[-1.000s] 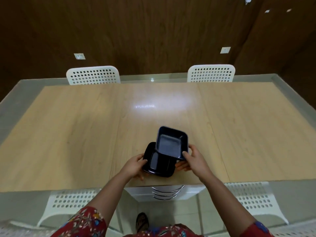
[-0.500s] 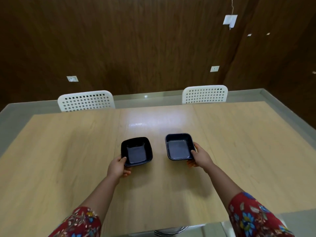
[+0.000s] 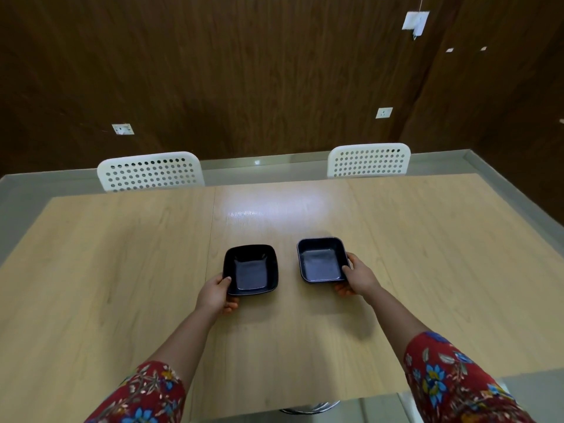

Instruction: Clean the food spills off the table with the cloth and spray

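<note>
Two dark square dishes sit side by side on the light wooden table (image 3: 122, 270), near its middle. My left hand (image 3: 215, 294) grips the near left corner of the left dish (image 3: 251, 269). My right hand (image 3: 355, 277) grips the near right corner of the right dish (image 3: 323, 260). Both dishes look empty and rest flat on the tabletop, a hand's width apart. No cloth or spray bottle is in view, and I see no spill on the wood.
Two white perforated chairs stand at the far side, one on the left (image 3: 151, 171) and one on the right (image 3: 369, 160). A dark wood-panelled wall rises behind them. A metal table base (image 3: 311, 407) shows below the near edge.
One second ago the two dishes were stacked at the near edge in both hands. They have been separated and set down farther in, and hardly shift over the last half second.
</note>
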